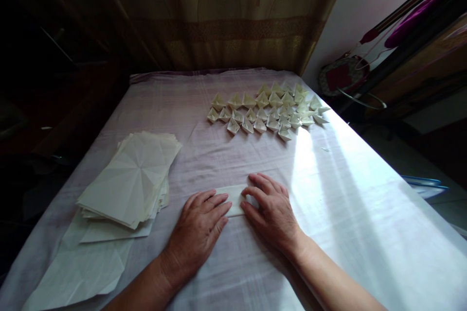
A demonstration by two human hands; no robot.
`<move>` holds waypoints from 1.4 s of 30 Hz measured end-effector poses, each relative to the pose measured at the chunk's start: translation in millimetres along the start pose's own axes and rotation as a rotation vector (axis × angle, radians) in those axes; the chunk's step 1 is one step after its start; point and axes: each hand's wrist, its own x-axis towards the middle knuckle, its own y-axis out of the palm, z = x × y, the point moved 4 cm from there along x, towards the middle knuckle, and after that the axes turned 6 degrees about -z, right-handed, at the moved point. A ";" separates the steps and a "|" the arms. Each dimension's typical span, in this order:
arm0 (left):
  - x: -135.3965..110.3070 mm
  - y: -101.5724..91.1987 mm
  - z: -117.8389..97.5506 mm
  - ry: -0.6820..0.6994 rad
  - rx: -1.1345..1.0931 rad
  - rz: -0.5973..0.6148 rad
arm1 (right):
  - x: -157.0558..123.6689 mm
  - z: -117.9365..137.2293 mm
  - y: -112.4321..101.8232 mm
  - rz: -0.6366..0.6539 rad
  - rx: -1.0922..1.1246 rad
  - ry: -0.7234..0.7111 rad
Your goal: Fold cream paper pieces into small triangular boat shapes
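A strip of folded white paper (234, 200) lies flat on the cloth in front of me. My left hand (202, 221) rests palm down on its left end, fingers stretched out. At the right end, the fingertips of my right hand (272, 209) touch the paper, with the fingers bent a little and spread. Both hands partly cover the strip, so its ends are hidden. To the left is a stack of creased paper sheets (134, 175), the top one marked with folds that meet at its middle.
Several small folded paper boats (260, 114) stand in rows toward the far right of the cloth-covered table (328, 233). A larger loose sheet (83, 267) lies under the stack. A curtain (226, 19) hangs behind, and a bag (341, 75) is beyond the right edge.
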 end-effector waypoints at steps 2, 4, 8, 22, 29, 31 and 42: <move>2.8 -0.1 3.1 -0.034 -0.044 -0.010 | 0.7 1.8 -0.3 0.017 -0.008 0.016; 4.5 0.1 4.5 -0.053 -0.069 -0.028 | 1.4 3.6 -0.6 0.029 -0.014 0.034; 4.6 1.7 5.5 -0.063 -0.098 -0.042 | 2.4 6.1 -0.9 0.040 -0.017 0.051; 29.3 6.2 -8.5 -0.291 0.008 -0.058 | 3.4 6.4 -1.4 0.056 -0.016 0.033; 23.4 7.7 -3.6 -0.274 -0.050 -0.013 | 2.3 2.7 -0.2 0.076 0.007 0.024; 21.1 6.8 0.4 -0.252 -0.083 0.010 | 2.2 2.0 0.1 0.079 0.010 0.026; 23.5 -5.0 22.3 -0.158 -0.282 0.179 | 4.8 0.4 -2.4 0.142 0.028 0.048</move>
